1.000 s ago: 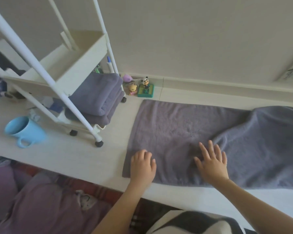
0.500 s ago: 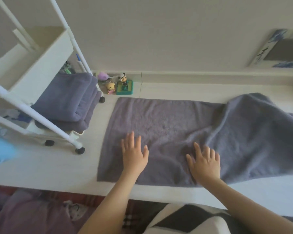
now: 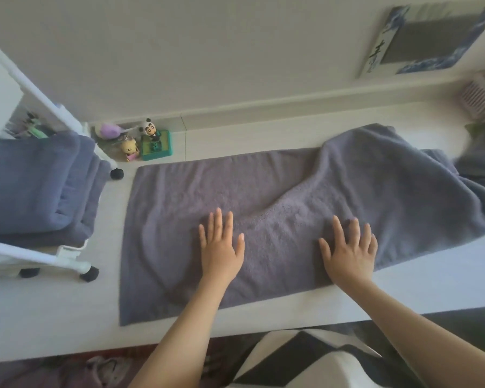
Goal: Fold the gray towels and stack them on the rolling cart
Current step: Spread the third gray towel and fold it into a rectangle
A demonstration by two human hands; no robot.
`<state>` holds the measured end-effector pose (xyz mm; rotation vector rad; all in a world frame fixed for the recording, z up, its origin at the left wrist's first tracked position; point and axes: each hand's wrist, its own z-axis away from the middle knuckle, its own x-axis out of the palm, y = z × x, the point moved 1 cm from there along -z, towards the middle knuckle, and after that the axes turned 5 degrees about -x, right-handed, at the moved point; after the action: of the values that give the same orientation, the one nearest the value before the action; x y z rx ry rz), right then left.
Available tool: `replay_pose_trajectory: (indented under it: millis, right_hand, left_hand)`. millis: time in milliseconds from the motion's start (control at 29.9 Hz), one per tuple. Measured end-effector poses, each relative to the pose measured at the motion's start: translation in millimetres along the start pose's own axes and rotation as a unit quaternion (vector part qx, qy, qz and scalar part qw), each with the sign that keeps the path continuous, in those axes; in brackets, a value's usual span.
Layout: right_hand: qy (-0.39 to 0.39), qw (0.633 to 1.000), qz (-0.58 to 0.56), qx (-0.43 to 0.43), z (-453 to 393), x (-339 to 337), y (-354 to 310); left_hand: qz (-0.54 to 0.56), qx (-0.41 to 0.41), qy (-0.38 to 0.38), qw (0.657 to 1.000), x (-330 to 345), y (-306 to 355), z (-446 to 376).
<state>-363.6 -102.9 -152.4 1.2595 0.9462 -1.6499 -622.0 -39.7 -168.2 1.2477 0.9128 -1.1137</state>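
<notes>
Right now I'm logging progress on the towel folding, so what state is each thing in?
Spread towel: unfolded, left part flat, right part rumpled.
Folded towels: stacked on the rolling cart.
Left hand: flat on the spread towel.
Right hand: flat on it, fingers spread.

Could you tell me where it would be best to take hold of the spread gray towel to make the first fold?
Probably the left short edge of the gray towel, pinched at its two corners from the cart side: that end lies flat and square, while the right end is rumpled. Both the left hand and right hand lie flat on it.
</notes>
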Motion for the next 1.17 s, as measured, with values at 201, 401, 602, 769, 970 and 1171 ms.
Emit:
replay_pose_trajectory:
  millis: [201, 401, 602, 769, 970, 1171]
  right_hand:
    - [-0.022, 0.997, 0.023, 0.063, -7.0, -3.5, 55.3]
    - [-0.006, 0.999, 0.02, 0.025, -21.3, -12.6, 58.7]
    - [0.008, 0.998, 0.001, -0.069, -49.7, -23.7, 65.4]
    - [0.036, 0.996, -0.024, -0.084, -86.1, -33.8, 75.5]
    - [0.025, 0.995, -0.023, -0.09, -123.8, -26.6, 88.3]
    - [0.022, 0.998, -0.031, -0.052, -121.0, -16.5, 106.2]
  left_hand:
    - [-0.063, -0.042, -0.008, 0.997, 12.3, 7.3, -4.6]
    - [0.005, 0.013, 0.011, 1.0, 8.1, 48.6, -19.1]
    - [0.024, 0.096, -0.005, 0.995, 10.0, 111.9, -43.5]
    - [0.039, 0.1, -0.029, 0.994, 5.4, 147.1, -84.9]
    - [0.017, 0.124, -0.081, 0.989, 12.8, 183.6, -155.6]
    - [-0.073, 0.094, -0.065, 0.991, 28.0, 183.7, -185.1]
